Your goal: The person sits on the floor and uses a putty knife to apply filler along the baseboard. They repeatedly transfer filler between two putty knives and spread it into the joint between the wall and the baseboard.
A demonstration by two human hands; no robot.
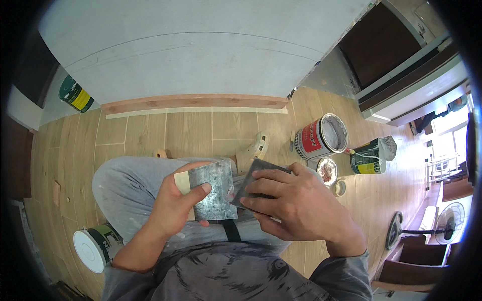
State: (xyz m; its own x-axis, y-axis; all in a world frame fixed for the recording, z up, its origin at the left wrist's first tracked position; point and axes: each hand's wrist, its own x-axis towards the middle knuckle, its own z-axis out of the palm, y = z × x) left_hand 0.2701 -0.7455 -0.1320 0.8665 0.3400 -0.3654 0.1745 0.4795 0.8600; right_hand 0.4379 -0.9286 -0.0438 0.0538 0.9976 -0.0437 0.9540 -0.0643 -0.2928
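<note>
My left hand (170, 208) holds a flat metal putty scraper (213, 198) by its pale side, with the thumb pressed on the mottled silver blade. My right hand (298, 200) grips a dark flat square blade (258, 168), fingers spread over its face and thumb below. The dark blade's lower corner is at the silver blade's right edge, where a small pinkish smear shows; I cannot tell whether they touch. Both tools are held over my crossed legs (123, 185) in grey, spattered trousers.
Ahead stands a white panel (201, 60). At right are an open red-labelled can (310, 138), lid (327, 172), tape roll (339, 188), green bucket (365, 163) and fan (449, 223). Green buckets sit at upper left (75, 94) and lower left (100, 246). A beige clog (256, 148) is before me.
</note>
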